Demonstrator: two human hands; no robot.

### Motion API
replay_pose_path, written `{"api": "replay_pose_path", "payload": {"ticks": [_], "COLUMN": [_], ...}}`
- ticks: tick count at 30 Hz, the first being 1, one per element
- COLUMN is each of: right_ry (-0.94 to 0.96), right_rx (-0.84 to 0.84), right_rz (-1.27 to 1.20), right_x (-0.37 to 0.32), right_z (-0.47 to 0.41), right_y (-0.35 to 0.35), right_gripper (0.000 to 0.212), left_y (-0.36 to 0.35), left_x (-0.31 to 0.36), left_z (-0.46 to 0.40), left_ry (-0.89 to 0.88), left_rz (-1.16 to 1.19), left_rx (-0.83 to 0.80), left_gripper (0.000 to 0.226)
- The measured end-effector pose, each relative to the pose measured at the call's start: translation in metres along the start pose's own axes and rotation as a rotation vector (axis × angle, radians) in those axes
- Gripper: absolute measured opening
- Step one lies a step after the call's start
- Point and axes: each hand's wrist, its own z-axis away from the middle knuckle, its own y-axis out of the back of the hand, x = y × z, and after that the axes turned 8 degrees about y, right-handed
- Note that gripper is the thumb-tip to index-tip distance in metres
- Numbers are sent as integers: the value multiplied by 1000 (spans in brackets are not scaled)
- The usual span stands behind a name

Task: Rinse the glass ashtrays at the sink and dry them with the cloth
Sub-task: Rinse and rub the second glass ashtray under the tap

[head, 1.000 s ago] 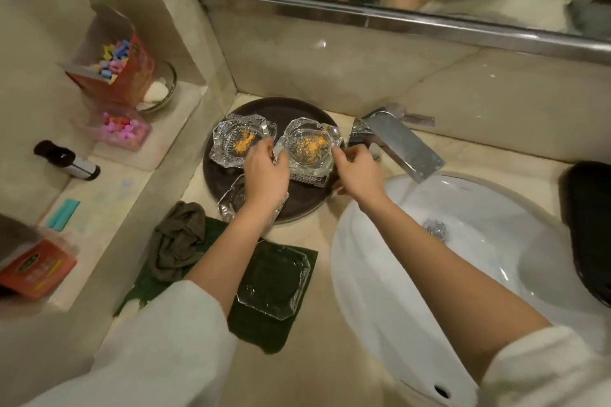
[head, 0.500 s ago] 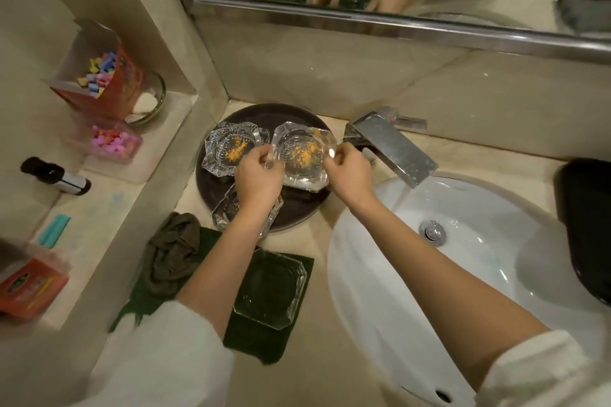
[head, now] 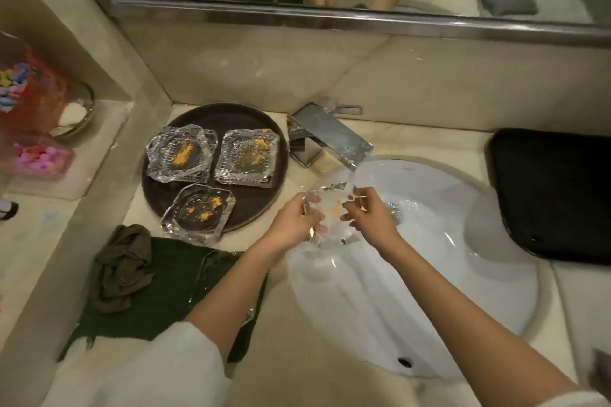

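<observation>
I hold a glass ashtray [head: 332, 213] with a trace of orange powder over the left rim of the white sink [head: 429, 274]. My left hand [head: 294, 225] grips its left edge and my right hand [head: 370, 216] grips its right edge. It sits just below the chrome tap [head: 330, 137]. Three more glass ashtrays with orange powder lie on a dark round tray [head: 231, 116]: one at the back left [head: 181, 158], one at the back right [head: 248, 158], one at the front [head: 198, 213]. A crumpled brown cloth [head: 120, 266] lies on a dark green towel [head: 172, 287].
My left forearm covers most of a clean glass ashtray on the green towel. A black tray [head: 555, 195] sits right of the sink. A side ledge on the left holds a soap dish [head: 74, 114] and boxes of coloured items [head: 33, 155]. A mirror runs along the back wall.
Both hands lifted one ashtray off the dark tray and carried it right, to the sink under the tap. A further ashtray shows where it lay on the tray.
</observation>
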Motion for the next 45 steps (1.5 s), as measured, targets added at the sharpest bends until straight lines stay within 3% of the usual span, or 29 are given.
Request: {"api": "replay_pose_path", "payload": {"ticks": [3, 7, 13, 15, 19, 24, 28, 30, 32, 33, 36, 38, 42, 45], "right_ry": [71, 353, 351, 375, 370, 372, 535, 628, 588, 557, 443, 373, 388, 425], "right_rx": [36, 128, -277, -288, -231, -235, -245, -201, -181, -175, -187, -205, -200, -112], "right_rz": [313, 650, 933, 962, 1088, 1016, 908, 956, 1045, 1094, 1109, 1065, 906, 654], "right_x": [8, 8, 21, 28, 41, 30, 38, 48, 56, 57, 58, 59, 56, 47], "right_z": [-4, 7, 10, 9, 8, -5, 4, 11, 13, 12, 4, -3, -11, -13], "right_y": [11, 12, 0, 1, 11, -1, -1, 7, 16, 21, 25, 24, 20, 14], "right_gripper": [64, 51, 64, 63, 89, 80, 60, 51, 45, 49, 88, 97, 95, 75], "left_y": [-22, -36, -45, -46, -46, -43, -38, -37, -38, -39, -44, -45, -40, -35], "left_x": [-2, -1, 3, 2, 3, 4, 5, 4, 4, 4, 3, 2, 4, 7], "left_z": [-17, -33, -54, -56, -53, -52, -54, -55, -54, -52, -50, -52, -54, -53], "left_ry": [64, 94, 85, 80, 87, 51, 36, 48, 51, 56, 85, 81, 27, -2], "left_rz": [44, 116, 195, 219, 269, 218, 284, 307, 316, 322, 330, 261, 163, 135], "left_rx": [-23, 17, 22, 20, -1, -48, -23, -7, -5, -11, -47, -45, 9, 37], "left_gripper": [21, 25, 29, 26, 29, 35, 37, 38, 33, 29, 22, 27, 37, 37]}}
